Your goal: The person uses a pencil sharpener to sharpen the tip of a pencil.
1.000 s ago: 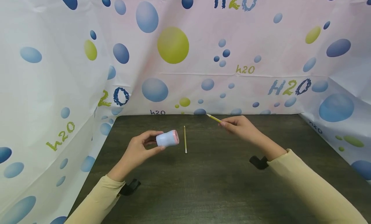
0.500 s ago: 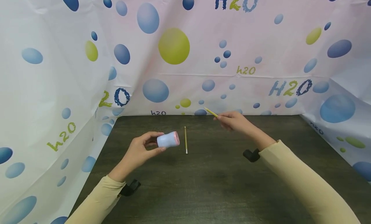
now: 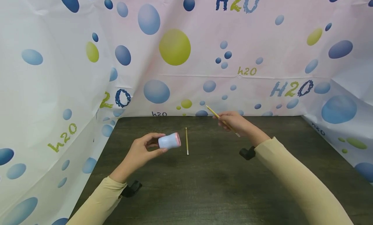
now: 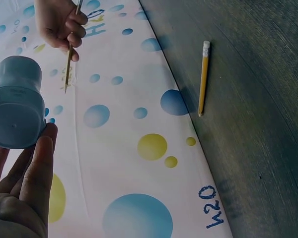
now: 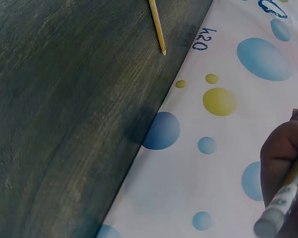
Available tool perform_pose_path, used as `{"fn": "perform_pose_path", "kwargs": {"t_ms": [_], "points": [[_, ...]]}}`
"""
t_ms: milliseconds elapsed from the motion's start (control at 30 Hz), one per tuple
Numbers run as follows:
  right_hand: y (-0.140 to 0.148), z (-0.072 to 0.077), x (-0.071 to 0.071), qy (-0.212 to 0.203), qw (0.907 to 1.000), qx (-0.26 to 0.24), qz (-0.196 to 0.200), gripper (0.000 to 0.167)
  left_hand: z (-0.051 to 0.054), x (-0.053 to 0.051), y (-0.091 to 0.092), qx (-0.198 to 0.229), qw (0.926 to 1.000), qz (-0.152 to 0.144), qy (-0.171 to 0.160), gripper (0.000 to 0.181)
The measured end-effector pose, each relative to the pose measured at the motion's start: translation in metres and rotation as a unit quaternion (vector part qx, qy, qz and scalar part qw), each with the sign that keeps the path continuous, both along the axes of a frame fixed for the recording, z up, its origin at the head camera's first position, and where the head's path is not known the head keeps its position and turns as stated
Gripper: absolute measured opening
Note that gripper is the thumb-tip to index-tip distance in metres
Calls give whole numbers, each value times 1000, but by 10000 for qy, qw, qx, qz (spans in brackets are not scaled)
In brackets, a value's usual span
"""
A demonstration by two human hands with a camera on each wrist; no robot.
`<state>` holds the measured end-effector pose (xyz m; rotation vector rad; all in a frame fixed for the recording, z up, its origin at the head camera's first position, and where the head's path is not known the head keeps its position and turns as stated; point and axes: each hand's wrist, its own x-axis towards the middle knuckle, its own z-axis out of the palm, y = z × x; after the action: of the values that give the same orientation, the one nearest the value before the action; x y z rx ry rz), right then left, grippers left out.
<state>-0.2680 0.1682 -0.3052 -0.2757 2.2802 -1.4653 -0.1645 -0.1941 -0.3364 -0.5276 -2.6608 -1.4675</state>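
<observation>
My left hand (image 3: 140, 149) grips a small light-blue pencil sharpener (image 3: 169, 140), narrow-waisted, its pink end facing right. In the left wrist view, the bottom of the sharpener (image 4: 16, 116) faces the camera, between thumb and fingers. Raised near the table's back edge, my right hand (image 3: 234, 120) pinches a yellow pencil (image 3: 212, 111), its point tilted up and to the left. The right wrist view shows the white eraser end of this held pencil (image 5: 278, 210) close up. Between the hands, a second yellow pencil (image 3: 186, 141) lies on the table, point away and eraser end near.
The dark wooden table (image 3: 192, 192) stretches beneath both arms. A white sheet (image 3: 262, 40) printed with blue and green dots and lettering hangs behind it and along both sides. Dark wrist mounts (image 3: 131, 188) sit at both sleeves.
My right hand has moved a little left and turned the pencil, so its point sits higher and its eraser end now shows. The left hand, the sharpener and the lying pencil stay nearly still.
</observation>
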Motion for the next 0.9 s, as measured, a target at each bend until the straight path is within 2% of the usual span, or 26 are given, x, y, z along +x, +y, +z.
{"fn": "perform_pose_path", "kwargs": {"t_ms": [233,400,767,900], "points": [[1,-14,-12,-406,9982,-439,-82,46,-1,-1,-1,-29,10000,62,-67,46],[3,-26,-19,-550,9969,-540,-141,46,-2,-2,-2,-23,9999,54,-87,46],[4,-52,-26,-880,9924,-606,-607,48,-6,-5,-4,32,9994,125,-315,46],[5,-63,-29,-1094,9880,-851,-688,50,-7,-5,-4,86,9993,119,-343,46]]}}
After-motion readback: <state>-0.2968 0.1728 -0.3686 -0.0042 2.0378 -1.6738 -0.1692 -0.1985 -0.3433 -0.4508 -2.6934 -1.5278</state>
